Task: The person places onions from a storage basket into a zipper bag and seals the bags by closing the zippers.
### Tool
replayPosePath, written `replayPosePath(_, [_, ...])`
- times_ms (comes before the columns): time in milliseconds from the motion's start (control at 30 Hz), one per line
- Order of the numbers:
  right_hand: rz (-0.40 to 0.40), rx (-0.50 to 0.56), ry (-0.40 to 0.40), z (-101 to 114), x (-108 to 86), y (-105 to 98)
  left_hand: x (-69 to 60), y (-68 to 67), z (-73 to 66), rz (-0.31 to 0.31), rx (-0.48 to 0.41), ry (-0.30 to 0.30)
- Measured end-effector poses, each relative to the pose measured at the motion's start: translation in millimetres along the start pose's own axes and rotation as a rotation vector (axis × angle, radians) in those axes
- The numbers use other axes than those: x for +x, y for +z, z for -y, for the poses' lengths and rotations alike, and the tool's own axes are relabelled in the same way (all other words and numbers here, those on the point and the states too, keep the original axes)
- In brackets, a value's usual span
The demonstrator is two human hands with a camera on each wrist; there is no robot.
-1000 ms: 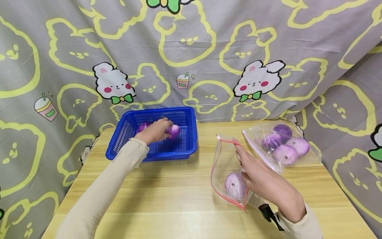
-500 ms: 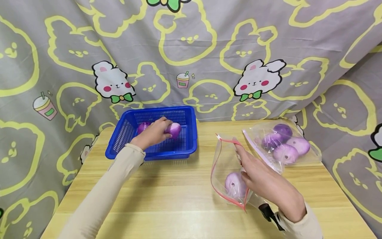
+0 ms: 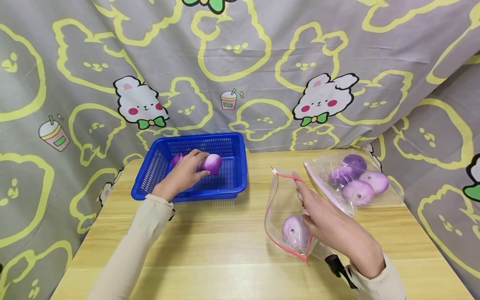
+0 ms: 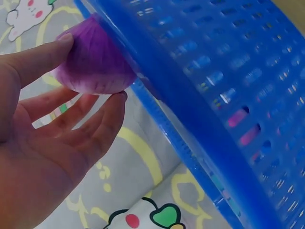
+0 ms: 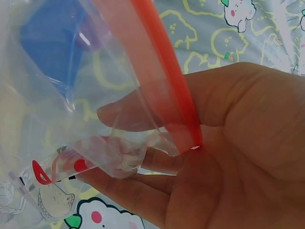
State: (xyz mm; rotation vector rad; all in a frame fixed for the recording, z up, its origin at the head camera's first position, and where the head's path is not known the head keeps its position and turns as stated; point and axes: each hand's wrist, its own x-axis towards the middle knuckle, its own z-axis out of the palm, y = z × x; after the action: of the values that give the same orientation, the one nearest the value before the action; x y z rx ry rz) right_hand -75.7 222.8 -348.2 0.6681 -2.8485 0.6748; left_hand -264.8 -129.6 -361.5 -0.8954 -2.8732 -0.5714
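My left hand (image 3: 183, 171) grips a purple onion (image 3: 211, 164) over the blue basket (image 3: 241, 183). In the left wrist view the thumb lies on one side of the onion (image 4: 97, 62) and the fingertips on the other, beside the basket rim (image 4: 157, 81). Another purple onion (image 3: 178, 158) shows in the basket, partly hidden by the hand. On the right, my right hand (image 3: 333, 225) holds one side of a clear zip bag (image 3: 275, 208) by its red-edged mouth, which gapes towards the left. Inside that bag sits a peeled onion (image 3: 295, 230); anything behind it is hidden by my hand.
A second clear bag (image 3: 391, 193) with a lilac zip lies at the back right, with several purple onions (image 3: 358, 192) in it. All of this stands on a wooden table (image 3: 210, 254). A patterned grey curtain (image 3: 262, 62) hangs right behind the table.
My left hand has drawn back slightly to the left and towards me, with the onion in its grip. The right hand and its bag stay in place.
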Motion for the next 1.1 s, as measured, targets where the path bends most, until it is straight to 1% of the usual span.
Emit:
replayPosePath(267, [0.008,0.009,0.011,0.5,-0.7,0.3,-11.8,2.9,-10.4,-0.08,-0.015,0.064])
replayPosePath(367, [0.011,0.008,0.013,0.8,-0.5,0.3,-17.6,4.6,-14.7,-0.107,-0.023,0.075])
replayPosePath(600, [0.012,-0.01,-0.008,1.7,-0.1,0.8,-30.6,8.1,-27.1,-0.177,-0.062,0.071])
replayPosePath(800, [0.017,-0.011,-0.004,1.5,-0.3,1.7,-41.9,15.4,-39.3,-0.243,-0.103,0.059])
replayPosePath(933, [0.017,-0.007,0.0,1.4,0.2,2.4,-47.9,21.0,-44.6,-0.282,-0.103,0.062])
replayPosePath(1100, [0.019,-0.004,0.003,1.5,0.6,2.7,-54.5,25.1,-51.0,-0.299,-0.12,0.069])
